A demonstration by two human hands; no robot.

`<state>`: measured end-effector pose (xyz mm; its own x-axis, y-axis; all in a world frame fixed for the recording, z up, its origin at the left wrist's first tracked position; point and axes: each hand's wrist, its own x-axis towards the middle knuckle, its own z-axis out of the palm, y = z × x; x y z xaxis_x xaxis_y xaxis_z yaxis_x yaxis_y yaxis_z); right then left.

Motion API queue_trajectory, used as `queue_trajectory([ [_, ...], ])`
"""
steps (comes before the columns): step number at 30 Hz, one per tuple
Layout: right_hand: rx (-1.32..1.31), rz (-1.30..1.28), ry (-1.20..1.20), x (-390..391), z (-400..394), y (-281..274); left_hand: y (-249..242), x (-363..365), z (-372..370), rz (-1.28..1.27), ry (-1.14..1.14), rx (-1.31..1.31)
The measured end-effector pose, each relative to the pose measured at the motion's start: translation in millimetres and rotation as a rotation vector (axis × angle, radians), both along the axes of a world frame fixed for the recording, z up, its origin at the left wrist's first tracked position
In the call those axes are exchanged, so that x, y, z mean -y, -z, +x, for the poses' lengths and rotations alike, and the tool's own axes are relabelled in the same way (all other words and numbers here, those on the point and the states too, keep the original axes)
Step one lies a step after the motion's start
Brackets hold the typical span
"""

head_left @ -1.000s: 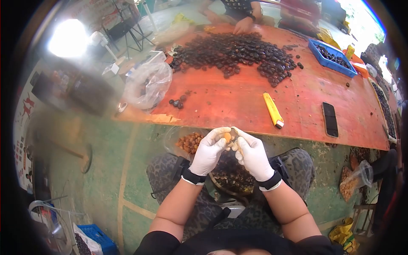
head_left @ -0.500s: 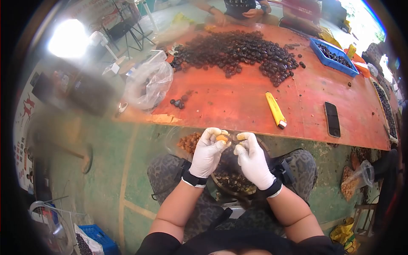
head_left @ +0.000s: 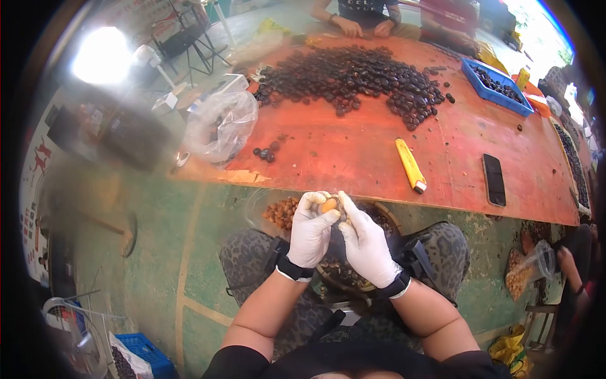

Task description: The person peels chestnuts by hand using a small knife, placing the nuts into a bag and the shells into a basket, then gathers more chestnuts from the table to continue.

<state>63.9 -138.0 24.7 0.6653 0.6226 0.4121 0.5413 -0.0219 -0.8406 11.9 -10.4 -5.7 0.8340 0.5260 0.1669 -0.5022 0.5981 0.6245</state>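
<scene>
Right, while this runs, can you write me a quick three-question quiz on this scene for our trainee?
1. Multiple choice: what colour is the round piece in the gloved left hand? A) black; B) orange; C) green.
2. True or false: on the red table, the phone lies to the right of the yellow tool.
3. Fill in the blank: the tray on the table, with dark pieces in it, is coloured ____.

Key: 1 B; 2 true; 3 blue.
</scene>
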Motion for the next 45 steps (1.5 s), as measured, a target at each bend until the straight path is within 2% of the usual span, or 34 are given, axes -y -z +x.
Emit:
queue_trajectory([
  [8,0.022,0.042,0.064,-7.6,-2.5,2.3,-2.9,6.7,2.2,0.123,-0.116,-0.007],
  [13,0.0,-0.033,0.065,-6.1,-0.2,-1.7,-3.0,6.6,3.5,0.114,-0.151,-0.023],
  [19,-0.077,-0.013,0.081,-9.9,11.2,3.6,3.2,1.2,1.1,0.17,-0.15,-0.113],
  [22,-0.099,-0.016,0.08,-6.5,14.8,1.9,0.4,-1.5,-1.4,0.237,-0.037,-0.127],
  [29,0.056,-0.107,0.062,6.2,11.8,-10.4,-22.9,-6.4,-8.6,-0.048,0.114,-0.174],
  [32,0.074,-0.096,0.077,6.3,12.1,-11.4,7.5,-20.2,-8.7,0.096,0.143,-0.113],
  [34,0.098,-0.021,0.13,5.0,20.0,-7.3,-4.8,-15.3,-8.1,0.097,0.139,-0.147],
  [37,0.06,-0.043,0.163,9.8,29.6,-8.8,-19.6,-11.5,-8.2,0.092,0.109,-0.208],
  [41,0.019,-0.109,0.124,12.4,28.8,-10.9,-13.0,-27.0,-11.5,0.189,0.046,-0.267],
  [45,0.035,-0.145,0.053,15.8,28.1,-9.3,-14.2,-63.6,-28.3,0.585,-0.014,-0.455],
])
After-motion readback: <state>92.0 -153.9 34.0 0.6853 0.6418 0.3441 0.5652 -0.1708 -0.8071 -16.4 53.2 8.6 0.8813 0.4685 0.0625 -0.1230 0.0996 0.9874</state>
